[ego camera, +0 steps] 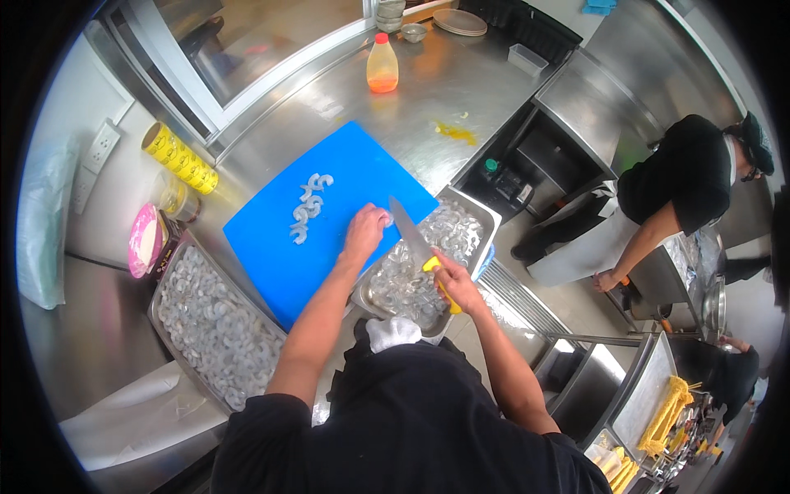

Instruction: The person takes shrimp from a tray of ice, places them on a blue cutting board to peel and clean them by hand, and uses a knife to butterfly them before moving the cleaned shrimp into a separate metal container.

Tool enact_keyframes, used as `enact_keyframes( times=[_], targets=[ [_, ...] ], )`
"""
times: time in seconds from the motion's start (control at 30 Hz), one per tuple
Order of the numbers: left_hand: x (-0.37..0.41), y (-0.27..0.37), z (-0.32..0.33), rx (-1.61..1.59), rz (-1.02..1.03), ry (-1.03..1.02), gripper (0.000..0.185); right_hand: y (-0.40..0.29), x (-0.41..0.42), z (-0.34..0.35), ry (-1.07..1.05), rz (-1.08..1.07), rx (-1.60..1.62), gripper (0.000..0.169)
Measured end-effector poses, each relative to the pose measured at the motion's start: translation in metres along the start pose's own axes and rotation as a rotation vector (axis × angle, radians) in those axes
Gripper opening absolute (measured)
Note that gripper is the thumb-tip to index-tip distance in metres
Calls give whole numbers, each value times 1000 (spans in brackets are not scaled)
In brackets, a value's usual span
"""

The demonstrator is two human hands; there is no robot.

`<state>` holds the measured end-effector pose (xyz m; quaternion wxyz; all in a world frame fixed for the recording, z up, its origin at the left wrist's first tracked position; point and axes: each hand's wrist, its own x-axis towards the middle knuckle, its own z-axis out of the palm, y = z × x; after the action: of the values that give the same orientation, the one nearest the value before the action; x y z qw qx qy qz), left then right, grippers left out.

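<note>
My left hand rests near the right part of a blue cutting board, its fingers closed around a peeled shrimp. In my right hand is the yellow handle of a kitchen knife; the blade points up and left, with its tip over the board beside the held shrimp. Several peeled shrimp lie in a short row on the board, left of my hands. Below the knife, a metal pan of shrimp sits against the board's right edge, partly under it.
A larger metal tray of shrimp stands at left. Beyond the board are a squeeze bottle with a red cap and a yellow spill on the steel counter. A yellow patterned cylinder stands left. A co-worker is at right, another farther off.
</note>
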<state>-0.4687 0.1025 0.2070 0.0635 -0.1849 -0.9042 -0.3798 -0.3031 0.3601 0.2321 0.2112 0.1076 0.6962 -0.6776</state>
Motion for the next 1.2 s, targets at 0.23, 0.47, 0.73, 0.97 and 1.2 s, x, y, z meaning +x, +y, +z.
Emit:
enact_keyframes(
  times=[0.23, 0.47, 0.73, 0.97, 1.2],
  targets=[
    [0, 7, -3, 35, -265, -104, 20, 4, -54, 8, -37, -3, -78, 61],
    [-6, 21, 7, 12, -394, -52, 20, 15, -91, -57, -112, 170, 19, 56],
    [-15, 8, 14, -255, 34, -91, 18, -21, -50, -80, 203, -28, 172, 61],
    [63, -113, -47, 314, -82, 442, 33, -8, -32, -23, 217, -20, 140, 57],
    [79, -125, -41, 351, -60, 17, 19, 14, -33, 8, 158, -41, 32, 57]
  ],
)
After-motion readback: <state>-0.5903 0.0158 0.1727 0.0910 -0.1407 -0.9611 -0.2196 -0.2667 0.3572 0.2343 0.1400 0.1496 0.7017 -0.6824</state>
